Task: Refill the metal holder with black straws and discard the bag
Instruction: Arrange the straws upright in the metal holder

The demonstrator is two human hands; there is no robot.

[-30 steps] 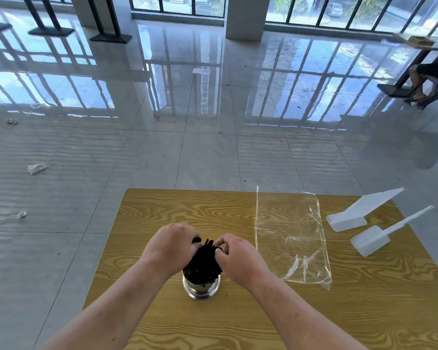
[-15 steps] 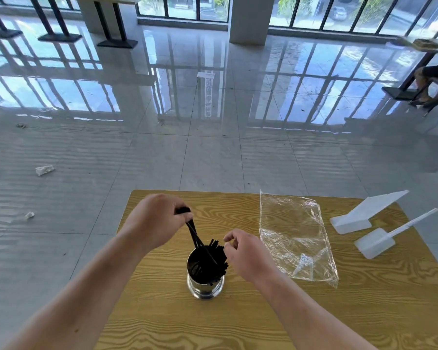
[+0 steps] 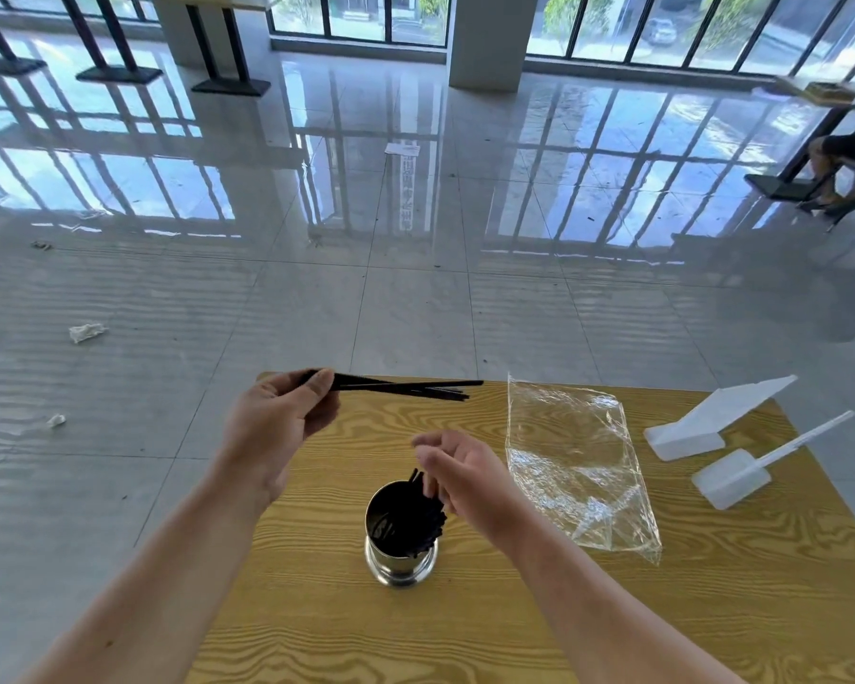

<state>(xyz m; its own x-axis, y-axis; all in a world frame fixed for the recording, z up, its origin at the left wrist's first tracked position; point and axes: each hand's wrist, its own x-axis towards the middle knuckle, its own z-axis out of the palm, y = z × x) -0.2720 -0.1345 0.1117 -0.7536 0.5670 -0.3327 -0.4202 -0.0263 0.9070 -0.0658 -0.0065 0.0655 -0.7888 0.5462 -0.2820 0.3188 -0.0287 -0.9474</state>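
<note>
Left hand (image 3: 277, 427) pinches a few black straws (image 3: 406, 387), three at least, level, at 11 o'clock from the one metal holder (image 3: 401, 560). Right hand (image 3: 460, 478) is loose-fingered, holding nothing, over the holder's rim. Straw bundle (image 3: 418, 523) inside, uncountable. One clear bag (image 3: 573, 466) lies flat at 2 o'clock; two white scoops (image 3: 731, 478) beyond.

Glossy grey tiled floor (image 3: 415, 313) reflecting tall windows (image 3: 356, 14); white pillar (image 3: 489, 42); crumpled litter (image 3: 86, 332) at left; wood-grain counter (image 3: 415, 644) in foreground.
</note>
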